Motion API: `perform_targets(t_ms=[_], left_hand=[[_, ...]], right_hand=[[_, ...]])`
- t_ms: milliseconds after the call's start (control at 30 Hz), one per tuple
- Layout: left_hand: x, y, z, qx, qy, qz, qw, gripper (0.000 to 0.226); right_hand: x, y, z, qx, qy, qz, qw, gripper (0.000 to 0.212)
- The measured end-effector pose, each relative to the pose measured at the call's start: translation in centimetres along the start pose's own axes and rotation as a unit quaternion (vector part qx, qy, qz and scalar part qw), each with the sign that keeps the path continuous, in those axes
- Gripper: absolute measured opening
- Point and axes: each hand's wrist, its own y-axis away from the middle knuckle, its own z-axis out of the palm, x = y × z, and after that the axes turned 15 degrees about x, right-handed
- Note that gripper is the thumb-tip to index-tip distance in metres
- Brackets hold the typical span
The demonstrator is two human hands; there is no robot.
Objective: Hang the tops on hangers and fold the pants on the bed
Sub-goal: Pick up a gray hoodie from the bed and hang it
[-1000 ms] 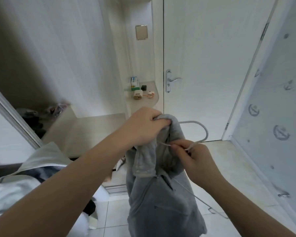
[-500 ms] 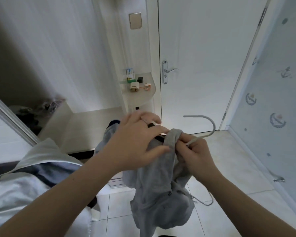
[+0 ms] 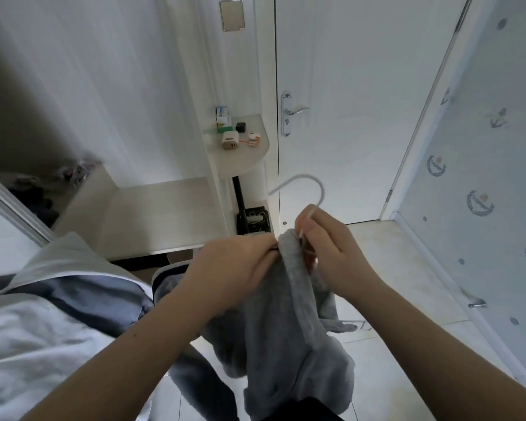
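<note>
We are observing both hands meeting just below the frame's centre. The left hand [image 3: 234, 270] is gripping the upper edge of the grey top [image 3: 286, 323], with its fingers curled over the bunched fabric. The right hand [image 3: 334, 253] is sitting at the left hand's 3 o'clock and touching the same edge. It is pinching the thin neck of the white hanger [image 3: 312, 185] between thumb and fingertips. The hook is rising toward 12 o'clock, clear of the fabric. The hanger's shoulders are lying hidden inside the garment, so we are not stating how they sit. The top is hanging from both hands toward 6 o'clock, above the tiled floor [image 3: 407, 268].

At 12 o'clock from the hands, a rounded corner shelf [image 3: 246, 161] is holding four small items:
- a blue-and-green box [image 3: 223, 116] standing at the back
- a black cube [image 3: 240, 127]
- a white adapter [image 3: 230, 140]
- a small orange-and-white piece [image 3: 253, 138]

At 9 o'clock, an open recess [image 3: 82, 202] is holding dark articles [image 3: 34, 192], too blurred for us to identify. At 8 o'clock, a white-and-blue garment [image 3: 58, 299] is lying spread. The closed door [image 3: 346, 71] is standing at 1 o'clock.
</note>
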Motion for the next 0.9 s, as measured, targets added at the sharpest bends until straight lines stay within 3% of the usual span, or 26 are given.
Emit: perform_targets(t_ms=[100,200,267,367,433,600,667,733,833,900], left_hand=[[-0.7,0.8,0.5,0.028,0.054,-0.078,0.995,0.026],[-1.2,2.5,0.5,0.079,0.094,-0.138,0.983,0.039],[-1.5,4.1,0.6,0.108,0.094,-0.156,0.977,0.04],[-1.6,6.1,1.3,0.124,0.099,-0.209,0.965,0.02],[-1.6,6.7,1.6,0.133,0.106,-0.243,0.955,0.015],[-1.8,7.5,1.5,0.156,0.096,-0.282,0.942,0.024],[-1.9,7.6,1.3,0.17,0.089,-0.295,0.936,0.024],[-1.9,7.5,1.0,0.187,0.095,-0.287,0.935,0.026],[-1.9,7.4,0.4,0.194,0.11,-0.276,0.935,0.025],[-2.0,7.5,0.3,0.196,0.118,-0.281,0.932,0.027]], right_hand=[[1.4,1.2,-1.7,0.062,0.069,-0.058,0.994,0.02],[3.6,4.1,-2.8,0.118,0.142,-0.11,0.977,0.023],[4.3,5.7,-2.1,0.053,0.211,-0.122,0.968,0.029],[4.5,6.7,0.5,-0.026,0.285,-0.159,0.945,0.043],[4.4,6.8,2.0,-0.068,0.303,-0.144,0.94,0.04],[5.5,8.4,2.6,-0.084,0.251,-0.133,0.955,0.024],[6.2,9.4,2.7,-0.15,0.216,-0.126,0.957,0.028],[6.6,9.9,3.4,-0.218,0.169,-0.055,0.96,0.032],[7.2,8.8,4.0,-0.195,0.088,0.049,0.976,0.044],[8.0,7.2,4.4,-0.232,0.124,0.018,0.965,0.045]])
